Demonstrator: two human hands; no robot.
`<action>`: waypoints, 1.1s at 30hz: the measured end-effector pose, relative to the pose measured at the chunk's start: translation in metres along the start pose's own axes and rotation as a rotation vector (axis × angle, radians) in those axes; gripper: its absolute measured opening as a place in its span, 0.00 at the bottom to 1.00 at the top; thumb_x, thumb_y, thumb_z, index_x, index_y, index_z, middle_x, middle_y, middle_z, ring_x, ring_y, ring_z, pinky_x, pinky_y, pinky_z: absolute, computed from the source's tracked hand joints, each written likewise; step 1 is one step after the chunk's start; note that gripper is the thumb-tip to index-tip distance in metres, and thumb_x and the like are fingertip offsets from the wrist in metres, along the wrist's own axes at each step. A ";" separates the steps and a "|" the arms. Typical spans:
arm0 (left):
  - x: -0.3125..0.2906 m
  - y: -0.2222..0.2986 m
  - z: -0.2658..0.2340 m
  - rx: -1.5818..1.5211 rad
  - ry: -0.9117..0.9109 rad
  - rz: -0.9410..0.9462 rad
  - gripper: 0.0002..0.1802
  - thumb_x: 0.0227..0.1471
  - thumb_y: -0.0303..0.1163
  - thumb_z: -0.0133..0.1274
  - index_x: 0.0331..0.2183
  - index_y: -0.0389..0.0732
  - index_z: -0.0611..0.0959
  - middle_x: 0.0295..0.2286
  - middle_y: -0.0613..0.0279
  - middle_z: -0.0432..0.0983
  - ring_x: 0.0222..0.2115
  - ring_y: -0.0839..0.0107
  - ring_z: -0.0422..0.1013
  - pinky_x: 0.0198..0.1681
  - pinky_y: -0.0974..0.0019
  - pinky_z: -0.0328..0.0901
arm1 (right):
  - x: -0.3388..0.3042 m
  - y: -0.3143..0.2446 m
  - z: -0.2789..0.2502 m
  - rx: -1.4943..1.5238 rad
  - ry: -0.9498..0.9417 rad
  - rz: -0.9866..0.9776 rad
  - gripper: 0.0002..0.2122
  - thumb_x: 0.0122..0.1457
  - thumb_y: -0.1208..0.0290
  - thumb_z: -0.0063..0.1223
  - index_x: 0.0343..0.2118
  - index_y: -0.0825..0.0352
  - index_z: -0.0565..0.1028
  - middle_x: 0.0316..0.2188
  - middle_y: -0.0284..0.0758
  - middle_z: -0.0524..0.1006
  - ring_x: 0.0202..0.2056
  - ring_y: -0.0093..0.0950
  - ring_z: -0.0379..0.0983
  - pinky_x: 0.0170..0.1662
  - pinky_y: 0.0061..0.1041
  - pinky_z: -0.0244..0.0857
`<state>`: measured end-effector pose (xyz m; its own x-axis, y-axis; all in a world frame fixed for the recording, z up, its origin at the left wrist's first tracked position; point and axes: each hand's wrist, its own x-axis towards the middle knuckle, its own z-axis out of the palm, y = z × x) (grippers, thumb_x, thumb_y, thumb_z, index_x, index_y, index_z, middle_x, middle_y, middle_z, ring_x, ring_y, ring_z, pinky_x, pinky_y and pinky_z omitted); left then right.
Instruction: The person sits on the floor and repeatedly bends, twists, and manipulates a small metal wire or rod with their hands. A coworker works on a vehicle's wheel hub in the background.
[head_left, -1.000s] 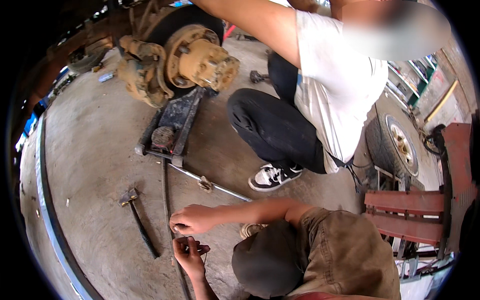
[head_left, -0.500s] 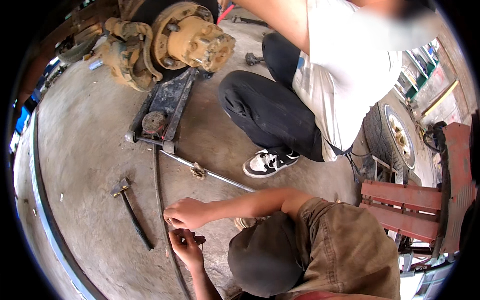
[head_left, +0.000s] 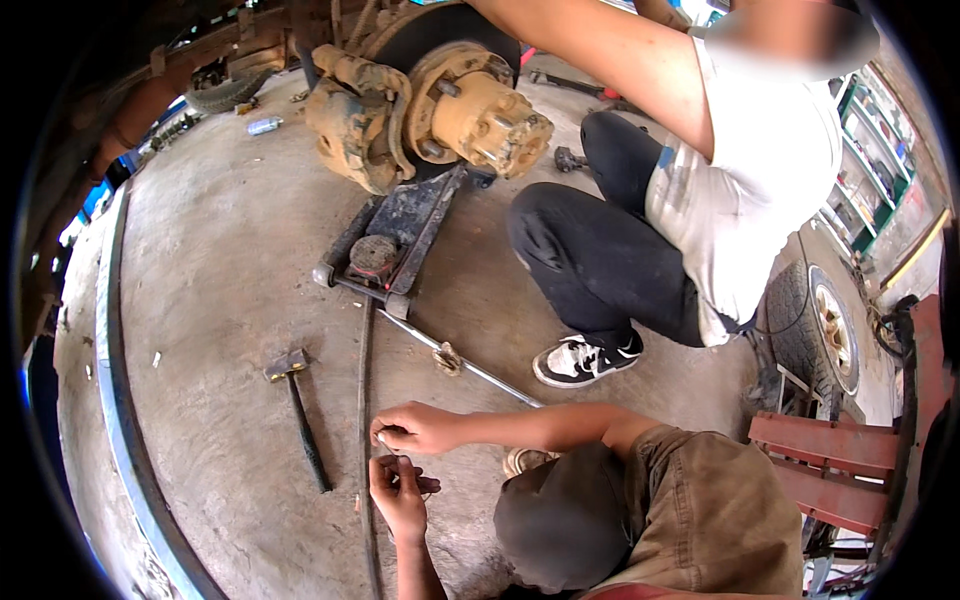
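Concrete floor: grey and stained, it is carrying everything we are looking down on.
Person in white shirt: crouching at upper right in dark trousers, one arm stretching up and left past the hub.
Person in khaki: bending low right beside us under a dark cap, one arm reaching left across the floor.
Wheel hub: ochre and muddy, studs pointing right, hanging bare above the jack.
Tyre: standing at the right edge behind the crouching person.
Red bench: slatted, sitting at lower right, just beside the person in khaki.
Floor jack: dark, lying under the hub, with its metal handle slanting down and right toward the khaki arm.
Thin rod: running from the jack straight down the floor, passing just beside both hands.
Hammer: lying alone left of the rod, head uppermost.
Other person's hand: hovering over the rod, fingertips pinching narrow on a small pale piece.
Left hand: we are holding it palm up directly below that hand, almost touching it, fingers curling inward; whether they are gripping anything we cannot tell.
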<state>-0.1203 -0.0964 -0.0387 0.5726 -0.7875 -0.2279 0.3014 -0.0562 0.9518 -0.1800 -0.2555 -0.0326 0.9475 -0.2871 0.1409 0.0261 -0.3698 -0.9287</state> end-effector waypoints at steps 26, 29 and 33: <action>0.003 0.031 -0.007 -0.160 -0.123 0.011 0.04 0.62 0.26 0.43 0.36 0.36 0.68 0.21 0.60 0.69 0.14 0.69 0.71 0.18 0.67 0.70 | 0.011 -0.021 0.002 0.051 0.085 -0.072 0.05 0.62 0.74 0.44 0.35 0.68 0.71 0.25 0.36 0.73 0.24 0.25 0.68 0.30 0.28 0.63; 0.025 0.059 -0.015 0.018 -0.193 0.026 0.05 0.62 0.27 0.43 0.35 0.35 0.69 0.20 0.60 0.70 0.14 0.70 0.71 0.16 0.68 0.69 | 0.030 -0.024 -0.005 0.084 0.169 -0.080 0.05 0.61 0.73 0.45 0.34 0.67 0.71 0.21 0.37 0.72 0.22 0.23 0.69 0.28 0.28 0.64; 0.051 0.124 -0.024 0.228 -0.120 -0.036 0.08 0.62 0.32 0.44 0.34 0.37 0.70 0.16 0.63 0.68 0.12 0.72 0.69 0.12 0.69 0.64 | 0.077 -0.044 -0.012 -0.110 0.353 -0.140 0.06 0.59 0.70 0.47 0.34 0.67 0.72 0.27 0.43 0.76 0.30 0.40 0.74 0.33 0.36 0.66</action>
<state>-0.0351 -0.1289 0.0627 0.4661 -0.8488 -0.2497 0.1330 -0.2118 0.9682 -0.1121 -0.2718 0.0234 0.7686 -0.5064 0.3909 0.0946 -0.5143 -0.8524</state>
